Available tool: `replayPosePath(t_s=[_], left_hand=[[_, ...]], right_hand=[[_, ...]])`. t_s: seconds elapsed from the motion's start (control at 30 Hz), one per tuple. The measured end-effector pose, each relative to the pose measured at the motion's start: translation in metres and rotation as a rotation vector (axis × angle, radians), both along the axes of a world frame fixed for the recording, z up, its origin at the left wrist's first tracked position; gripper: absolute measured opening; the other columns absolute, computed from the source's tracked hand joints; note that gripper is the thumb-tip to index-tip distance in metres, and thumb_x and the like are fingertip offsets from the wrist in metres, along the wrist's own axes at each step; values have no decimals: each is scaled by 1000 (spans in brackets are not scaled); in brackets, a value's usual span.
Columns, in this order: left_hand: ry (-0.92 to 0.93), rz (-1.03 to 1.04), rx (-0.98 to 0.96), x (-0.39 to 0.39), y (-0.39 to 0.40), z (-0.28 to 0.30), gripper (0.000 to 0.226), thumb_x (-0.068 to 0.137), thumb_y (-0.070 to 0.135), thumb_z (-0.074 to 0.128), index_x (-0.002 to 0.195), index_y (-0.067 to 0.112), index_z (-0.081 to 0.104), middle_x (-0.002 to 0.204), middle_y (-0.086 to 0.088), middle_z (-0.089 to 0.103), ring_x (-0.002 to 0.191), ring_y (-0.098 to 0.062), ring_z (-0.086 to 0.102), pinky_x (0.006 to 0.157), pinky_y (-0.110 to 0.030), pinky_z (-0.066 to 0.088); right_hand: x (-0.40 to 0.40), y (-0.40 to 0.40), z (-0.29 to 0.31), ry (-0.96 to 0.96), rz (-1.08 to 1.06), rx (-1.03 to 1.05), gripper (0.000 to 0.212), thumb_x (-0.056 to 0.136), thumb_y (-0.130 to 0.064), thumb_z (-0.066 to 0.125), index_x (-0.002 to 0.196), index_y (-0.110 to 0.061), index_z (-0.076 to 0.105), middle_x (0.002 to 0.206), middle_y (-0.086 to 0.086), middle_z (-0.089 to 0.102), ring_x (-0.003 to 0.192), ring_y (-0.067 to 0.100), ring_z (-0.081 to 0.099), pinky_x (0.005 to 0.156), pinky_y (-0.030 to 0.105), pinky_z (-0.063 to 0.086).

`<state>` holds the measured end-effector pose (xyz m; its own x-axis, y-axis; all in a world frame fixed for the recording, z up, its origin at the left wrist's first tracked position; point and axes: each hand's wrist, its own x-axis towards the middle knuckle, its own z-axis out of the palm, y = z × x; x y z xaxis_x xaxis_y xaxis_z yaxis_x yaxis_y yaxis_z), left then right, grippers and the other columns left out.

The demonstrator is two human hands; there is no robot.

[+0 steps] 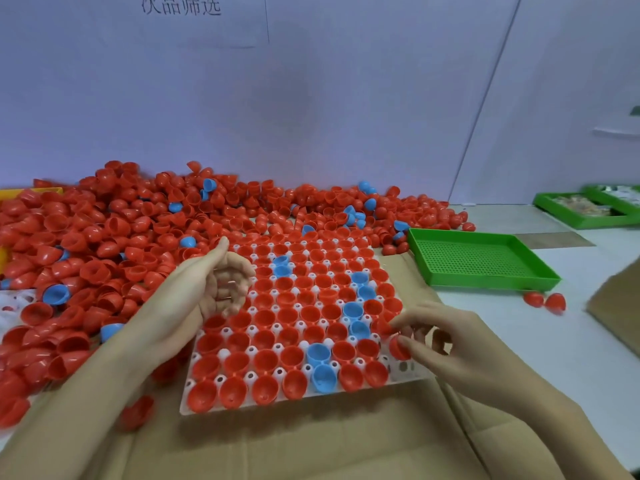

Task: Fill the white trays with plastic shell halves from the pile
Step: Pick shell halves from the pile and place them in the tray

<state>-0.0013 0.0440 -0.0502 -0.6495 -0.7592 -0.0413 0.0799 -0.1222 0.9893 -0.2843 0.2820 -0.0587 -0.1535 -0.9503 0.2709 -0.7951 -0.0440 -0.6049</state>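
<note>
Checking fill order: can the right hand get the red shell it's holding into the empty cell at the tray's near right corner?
Probably yes. The right hand pinches a red shell half at the white tray's right edge, beside the empty corner cell. Nothing lies between them; the left hand is over the tray's far left side.

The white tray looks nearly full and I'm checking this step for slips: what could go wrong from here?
1. The right hand pinches a red shell half right at the white tray's near right edge; it could drop onto the cardboard.
2. The left hand hovers with curled fingers over seated shells and might knock some loose.
3. The pile crowds the tray's far edge, so loose halves could spill onto filled rows.
</note>
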Motion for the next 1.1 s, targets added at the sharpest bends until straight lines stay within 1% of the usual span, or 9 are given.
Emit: replayPosePath(t_s=[0.13, 0.53, 0.7, 0.73, 0.8, 0.87, 0.93, 1.0, 1.1], left_hand=[[15, 9, -42, -2, 3, -1, 57, 98, 62, 51, 84, 13, 76, 70, -7, 61, 55, -16, 58, 45, -23, 48], [32, 84, -97, 1, 2, 2, 56, 101, 57, 47, 80, 14, 76, 69, -7, 60, 57, -17, 58, 49, -24, 50], [-16, 292, -249, 11, -13, 0, 51, 107, 51, 48, 80, 18, 76, 73, -5, 68, 61, -15, 64, 52, -23, 53], [-82, 388, -366, 14, -18, -3, 47, 108, 47, 49, 81, 19, 75, 74, -1, 70, 62, -15, 66, 54, -22, 53], [-358, 618, -773, 23, -31, -12, 26, 107, 34, 57, 88, 24, 71, 82, 6, 71, 76, -17, 68, 67, -25, 53], [-696, 717, -1108, 33, -44, -24, 7, 99, 19, 67, 105, 16, 69, 104, -1, 69, 98, -30, 62, 85, -40, 51], [-890, 594, -1101, 44, -60, -35, 28, 96, 14, 70, 123, 10, 66, 125, -9, 63, 115, -35, 55, 98, -50, 45], [-983, 482, -994, 52, -70, -41, 37, 99, 18, 64, 136, 16, 60, 141, -1, 57, 129, -28, 49, 108, -48, 36], [-1049, 410, -988, 57, -79, -47, 36, 103, 22, 55, 139, 25, 57, 144, 9, 54, 132, -20, 45, 109, -42, 29]], right_hand=[[2, 6, -1, 27, 37, 100, 23, 94, -10, 74, 103, -31, 77, 88, -11, 65, 79, 13, 63, 64, 14, 44], [-4, 6, 16, 64, 76, 161, 20, 98, -23, 73, 101, -42, 75, 91, -15, 65, 84, 12, 65, 68, 16, 49], [-2, -19, 23, 50, 85, 88, 18, 101, -22, 68, 100, -37, 77, 93, -14, 71, 82, 14, 65, 67, 18, 48], [0, -29, 25, 43, 95, 73, 17, 101, -21, 68, 100, -35, 78, 94, -13, 72, 81, 14, 65, 66, 19, 48], [4, -51, 27, 40, 125, 36, 16, 102, -21, 66, 100, -32, 78, 95, -17, 73, 81, 13, 66, 68, 23, 51], [9, -74, 29, 40, 152, 3, 15, 103, -22, 65, 102, -30, 78, 95, -21, 73, 85, 10, 69, 73, 31, 56], [14, -97, 29, 0, 175, -25, 15, 104, -20, 64, 107, -28, 77, 91, -22, 72, 81, 8, 69, 71, 30, 57], [18, -116, 28, -49, 178, -67, 19, 103, -19, 64, 116, -31, 72, 87, -16, 68, 70, 8, 64, 66, 27, 54], [20, -134, 21, -89, 170, -118, 30, 102, -22, 65, 129, -36, 62, 89, -11, 65, 68, 10, 63, 64, 25, 54]])
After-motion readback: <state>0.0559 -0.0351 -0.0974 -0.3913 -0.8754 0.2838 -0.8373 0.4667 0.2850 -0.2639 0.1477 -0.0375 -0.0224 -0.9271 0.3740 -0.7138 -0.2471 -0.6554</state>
